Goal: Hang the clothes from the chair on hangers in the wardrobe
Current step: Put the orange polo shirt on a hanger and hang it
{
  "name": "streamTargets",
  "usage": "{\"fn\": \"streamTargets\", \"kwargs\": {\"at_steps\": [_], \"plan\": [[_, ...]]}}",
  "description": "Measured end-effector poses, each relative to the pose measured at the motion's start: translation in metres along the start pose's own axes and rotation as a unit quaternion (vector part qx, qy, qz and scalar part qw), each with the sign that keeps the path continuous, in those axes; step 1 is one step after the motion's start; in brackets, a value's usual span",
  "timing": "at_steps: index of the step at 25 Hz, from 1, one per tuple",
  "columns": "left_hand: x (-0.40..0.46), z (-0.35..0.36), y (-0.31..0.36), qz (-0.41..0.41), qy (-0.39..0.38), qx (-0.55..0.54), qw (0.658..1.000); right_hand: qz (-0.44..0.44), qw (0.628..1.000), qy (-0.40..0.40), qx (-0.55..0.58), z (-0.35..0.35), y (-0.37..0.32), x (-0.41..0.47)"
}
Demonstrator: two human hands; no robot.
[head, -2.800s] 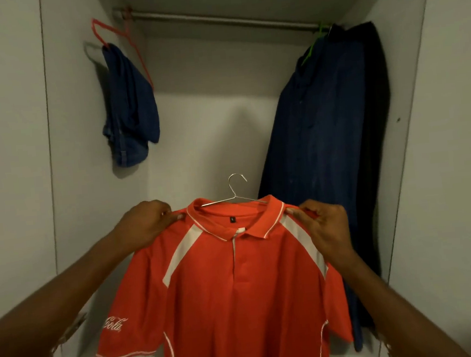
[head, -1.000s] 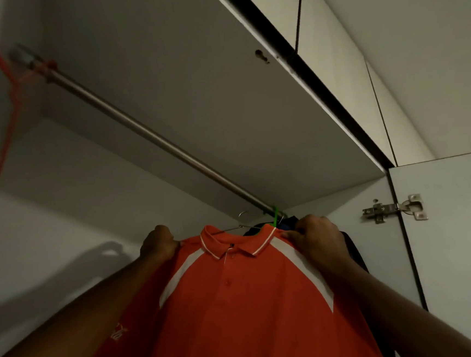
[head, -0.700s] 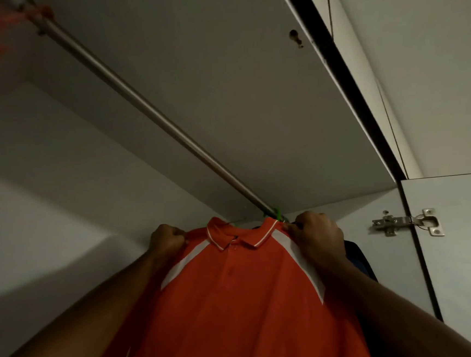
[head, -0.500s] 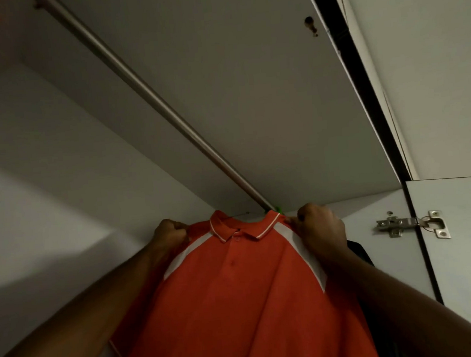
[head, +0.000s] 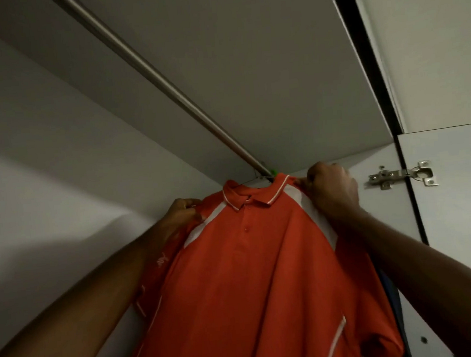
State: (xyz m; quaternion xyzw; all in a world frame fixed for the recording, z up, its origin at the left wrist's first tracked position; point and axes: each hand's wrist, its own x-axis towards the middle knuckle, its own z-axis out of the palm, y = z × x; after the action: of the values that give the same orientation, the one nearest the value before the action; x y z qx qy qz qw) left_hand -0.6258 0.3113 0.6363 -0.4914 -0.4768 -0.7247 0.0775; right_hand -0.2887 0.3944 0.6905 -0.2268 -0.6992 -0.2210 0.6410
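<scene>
An orange polo shirt (head: 254,276) with white shoulder stripes hangs on a thin wire hanger (head: 257,180), raised high inside the wardrobe. My left hand (head: 182,214) pinches its left shoulder and my right hand (head: 331,191) grips its right shoulder. The collar sits just under the right end of the metal wardrobe rail (head: 145,69). The hanger's hook is at the rail; I cannot tell whether it is over it. A green hanger hook (head: 273,172) shows on the rail right beside it.
Dark blue clothes (head: 390,287) hang behind the shirt's right edge. The wardrobe's top panel (head: 245,49) lies close above the rail. The open right door (head: 461,229) carries a metal hinge (head: 399,175). The white back wall (head: 43,181) fills the left.
Both hands lifted the shirt from chest height up to the rail's right end. The view tilted upward, so the orange hanger and blue garment at left left the frame.
</scene>
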Motion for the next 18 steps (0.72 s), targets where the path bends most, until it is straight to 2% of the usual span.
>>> {"fn": "streamTargets", "kwargs": {"at_steps": [7, 9, 11, 13, 16, 18], "plan": [[-0.003, 0.009, 0.000, -0.008, -0.006, 0.172, 0.985, 0.055, 0.998, -0.017, 0.037, -0.014, -0.002, -0.001], [-0.012, 0.009, -0.004, 0.010, 0.002, 0.212, 0.977, 0.063, 0.997, -0.022, 0.043, -0.013, -0.003, -0.006], [-0.018, 0.010, -0.002, 0.054, 0.020, 0.293, 0.954, 0.061, 0.998, -0.020, 0.025, -0.014, -0.006, -0.015], [-0.020, 0.010, -0.004, 0.087, 0.021, 0.363, 0.927, 0.045, 0.999, -0.013, 0.001, -0.016, -0.010, -0.025], [-0.033, 0.014, -0.007, 0.088, 0.011, 0.357, 0.930, -0.025, 0.995, 0.053, -0.084, -0.009, -0.011, -0.041], [-0.051, 0.018, -0.005, 0.101, -0.001, 0.383, 0.918, -0.080, 0.980, 0.089, -0.157, 0.001, -0.010, -0.049]]}}
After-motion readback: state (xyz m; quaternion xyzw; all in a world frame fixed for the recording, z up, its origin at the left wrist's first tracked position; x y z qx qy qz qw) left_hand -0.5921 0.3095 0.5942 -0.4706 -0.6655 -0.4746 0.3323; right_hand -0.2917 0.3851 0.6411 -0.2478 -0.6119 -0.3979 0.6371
